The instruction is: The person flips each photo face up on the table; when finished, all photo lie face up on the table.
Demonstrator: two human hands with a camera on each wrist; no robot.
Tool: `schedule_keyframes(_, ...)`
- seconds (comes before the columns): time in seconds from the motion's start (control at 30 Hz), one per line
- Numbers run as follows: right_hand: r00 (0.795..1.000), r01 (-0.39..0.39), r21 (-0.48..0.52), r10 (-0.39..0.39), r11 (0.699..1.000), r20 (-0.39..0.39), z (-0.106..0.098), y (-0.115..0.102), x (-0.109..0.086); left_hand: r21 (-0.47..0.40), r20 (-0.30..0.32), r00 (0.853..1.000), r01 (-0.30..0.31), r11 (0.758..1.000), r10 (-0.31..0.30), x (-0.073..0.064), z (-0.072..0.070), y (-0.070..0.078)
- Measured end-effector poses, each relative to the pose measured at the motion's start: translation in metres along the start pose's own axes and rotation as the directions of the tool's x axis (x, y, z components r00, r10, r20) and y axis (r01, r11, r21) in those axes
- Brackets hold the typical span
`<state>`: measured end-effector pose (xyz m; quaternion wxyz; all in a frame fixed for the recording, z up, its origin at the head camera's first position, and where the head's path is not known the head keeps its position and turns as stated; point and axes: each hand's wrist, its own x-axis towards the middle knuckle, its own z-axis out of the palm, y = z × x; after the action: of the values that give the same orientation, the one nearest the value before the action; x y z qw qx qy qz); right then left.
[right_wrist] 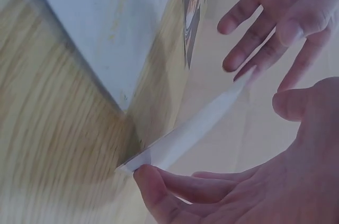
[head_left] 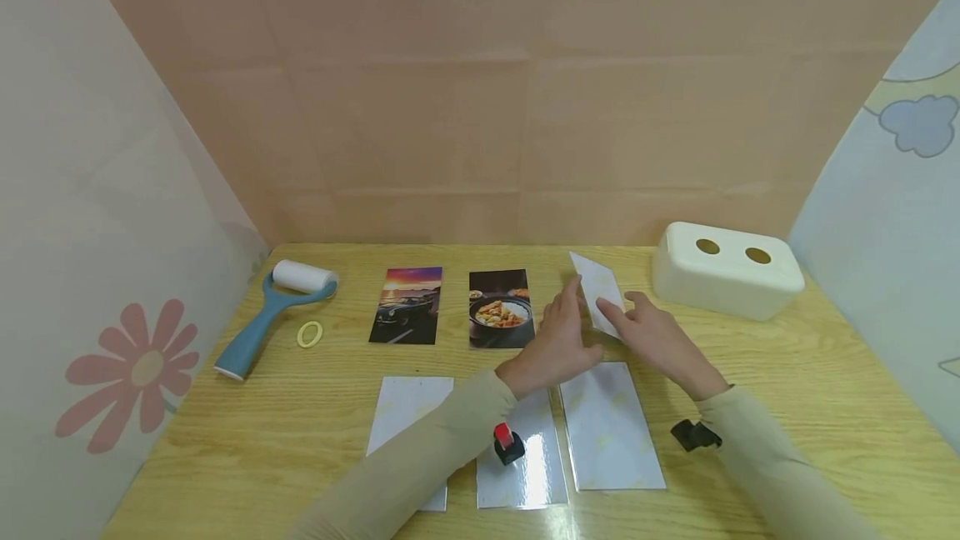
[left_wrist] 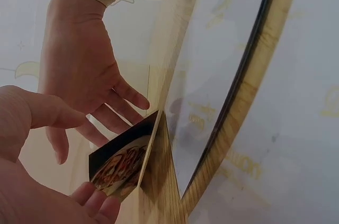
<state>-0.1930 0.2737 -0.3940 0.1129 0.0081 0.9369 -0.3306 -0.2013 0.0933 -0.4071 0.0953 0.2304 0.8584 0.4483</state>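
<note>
At ten o'clock on the bench (head_left: 292, 448), the roller (head_left: 257, 330) is lying aslant, the ring (head_left: 300, 336) resting near it. The car photo (head_left: 408, 307) is lying face up at eleven, while the left sheet (head_left: 405, 402) is lying at eight, partly hidden by a sleeve. The food photo (head_left: 502, 309) is resting at twelve; the middle sheet (head_left: 517, 477) is catching glare at six. The hands are working apart, one on each side of the card. The left hand (head_left: 555, 344) is touching its left edge, fingers reaching out, thumb standing wide. At one o'clock, the card (head_left: 600, 280) is tilting — printed side facing left, pale back facing right. The right sheet (head_left: 611, 432) is lying at five. The right hand (head_left: 663, 344) is touching the card's right side — whether it is pinching, I cannot tell. The box (head_left: 727, 277) is standing at two.
</note>
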Motion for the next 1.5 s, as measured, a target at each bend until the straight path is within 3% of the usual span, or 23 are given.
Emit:
schedule_keyframes(0.4,1.0,0.022,-0.008,-0.022,1.0,-0.014,0.001,-0.004,-0.004,-0.044,0.01,1.0,-0.015,0.999,0.015,0.001,0.003,-0.002)
schedule_keyframes(0.83,0.999,0.033,0.086,-0.032,0.996,-0.016,0.003,-0.007,-0.008,-0.093,0.049,0.998,-0.021,0.995,0.026,0.0,0.004,-0.004)
schedule_keyframes(0.97,0.999,0.037,0.114,-0.033,0.993,-0.043,0.002,-0.009,-0.01,-0.143,0.077,0.996,-0.025,0.989,0.036,-0.001,0.005,-0.005)
schedule_keyframes(1.23,0.994,0.05,0.295,-0.018,0.954,-0.11,-0.001,-0.016,-0.014,-0.161,0.097,0.993,-0.045,0.986,0.061,-0.001,0.006,-0.007)
schedule_keyframes(1.5,0.984,0.103,0.361,-0.041,0.927,-0.175,-0.006,-0.021,-0.018,-0.172,0.11,0.993,-0.029,0.985,0.048,0.0,0.005,-0.007)
